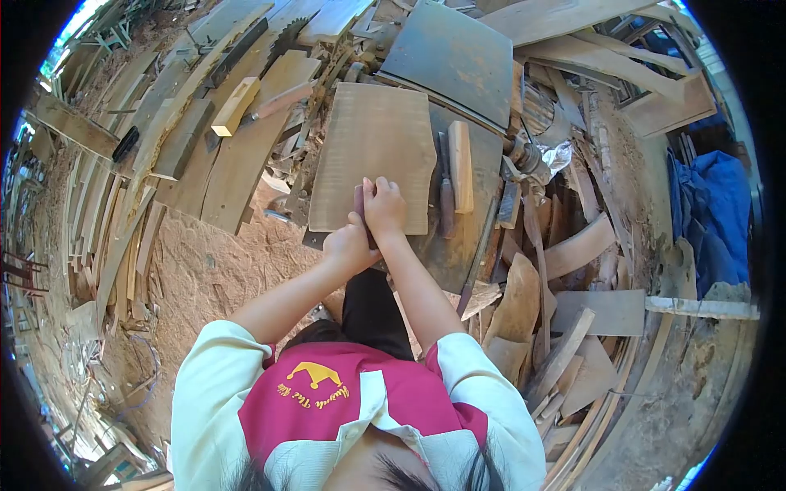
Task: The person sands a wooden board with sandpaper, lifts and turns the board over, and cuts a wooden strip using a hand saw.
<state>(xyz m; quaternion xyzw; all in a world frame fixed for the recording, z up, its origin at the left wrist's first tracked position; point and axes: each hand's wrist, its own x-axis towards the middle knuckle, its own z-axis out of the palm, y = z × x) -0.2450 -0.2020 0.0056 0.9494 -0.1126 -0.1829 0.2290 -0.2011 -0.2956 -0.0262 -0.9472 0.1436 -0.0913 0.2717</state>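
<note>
A flat wooden board [372,131] with one uneven edge lies on the dark worktable [471,237] in front of me. Over its lower part, both my hands are closed around a small reddish-brown block [359,199], mostly covered by the fingers; its exact kind does not show. My right hand [385,209] grips the upper end, over the board. Just below and left, my left hand [348,245] wraps the near end by the board's front edge. Right of the board lie a chisel-like tool [447,192] with a dark handle and a pale wood strip [462,168].
A metal plate [450,61] rises behind the board, with a motor [536,110] at its right. Planks at left carry a yellowish wood block [236,106], a handled tool [282,100] and a circular saw blade [288,37]. Wood offcuts [573,360] pile up at right.
</note>
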